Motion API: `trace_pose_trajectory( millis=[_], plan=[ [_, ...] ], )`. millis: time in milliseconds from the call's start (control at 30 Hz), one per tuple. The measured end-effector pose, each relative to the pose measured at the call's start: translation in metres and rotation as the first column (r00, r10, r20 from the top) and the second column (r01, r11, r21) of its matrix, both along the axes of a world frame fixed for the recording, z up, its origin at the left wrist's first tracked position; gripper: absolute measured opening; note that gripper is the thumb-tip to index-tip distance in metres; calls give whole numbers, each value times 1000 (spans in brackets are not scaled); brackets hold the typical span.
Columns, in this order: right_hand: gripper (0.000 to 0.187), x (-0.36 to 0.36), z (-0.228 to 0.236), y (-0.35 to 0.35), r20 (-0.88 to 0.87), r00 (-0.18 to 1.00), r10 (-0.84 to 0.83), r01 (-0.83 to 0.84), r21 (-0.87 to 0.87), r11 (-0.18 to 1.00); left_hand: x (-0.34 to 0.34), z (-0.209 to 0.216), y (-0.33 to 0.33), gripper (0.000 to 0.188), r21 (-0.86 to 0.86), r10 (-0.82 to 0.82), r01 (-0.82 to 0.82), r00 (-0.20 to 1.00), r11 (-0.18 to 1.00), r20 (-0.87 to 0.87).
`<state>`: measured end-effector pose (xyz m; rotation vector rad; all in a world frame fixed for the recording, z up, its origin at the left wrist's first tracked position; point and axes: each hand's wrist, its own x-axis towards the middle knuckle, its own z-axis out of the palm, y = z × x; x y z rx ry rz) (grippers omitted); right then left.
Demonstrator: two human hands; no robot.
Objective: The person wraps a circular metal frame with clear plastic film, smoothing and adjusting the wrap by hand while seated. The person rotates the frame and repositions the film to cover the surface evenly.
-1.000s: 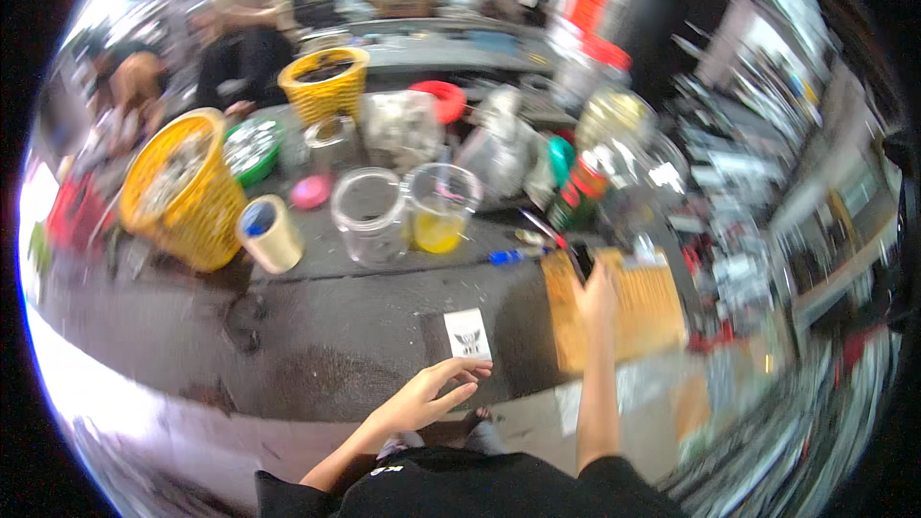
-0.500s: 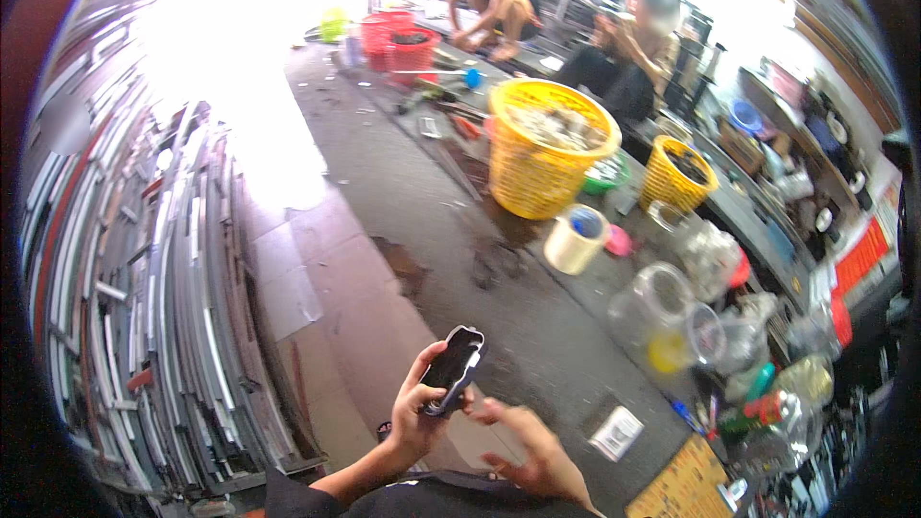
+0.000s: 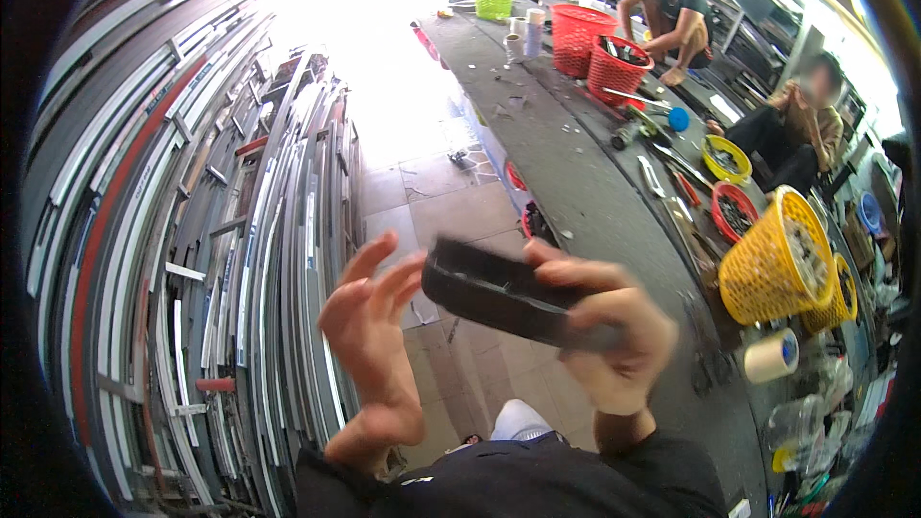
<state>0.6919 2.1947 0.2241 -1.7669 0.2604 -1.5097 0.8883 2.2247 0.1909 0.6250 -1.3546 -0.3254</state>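
A dark, hollow oblong piece (image 3: 499, 295) with a rounded end and a raised rim is held up in front of me; motion blurs it, and I cannot make out its kind. My right hand (image 3: 622, 341) is closed round its right end, thumb and fingers on opposite sides. Beside its left end is my left hand (image 3: 374, 355), blurred, palm turned inward and fingers spread apart. Whether those fingertips touch the piece, I cannot tell.
Long metal profiles (image 3: 221, 278) are stacked at left. A dark workbench (image 3: 624, 230) runs along the right, carrying red baskets (image 3: 580, 38), a yellow basket (image 3: 767, 273) and a tape roll (image 3: 770, 357). Two people (image 3: 676, 14) sit beyond it.
The dark piece has passed from my left hand into my right and is raised higher. My left hand has let go and spread its fingers. The view has swung left.
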Motion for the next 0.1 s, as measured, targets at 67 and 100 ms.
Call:
trace_pose_trajectory(
  millis=[67, 100],
  plan=[
    [22, 16, 22, -54, -114, 980, -166, 121, -323, 939, 26, 14, -60, 98, -343, 14, 15, 997, 939, 82],
    [22, 31, 24, -79, -93, 985, -143, 101, -353, 930, 34, 16, -83, 98, -339, 34, -37, 999, 940, -14]
  ],
)
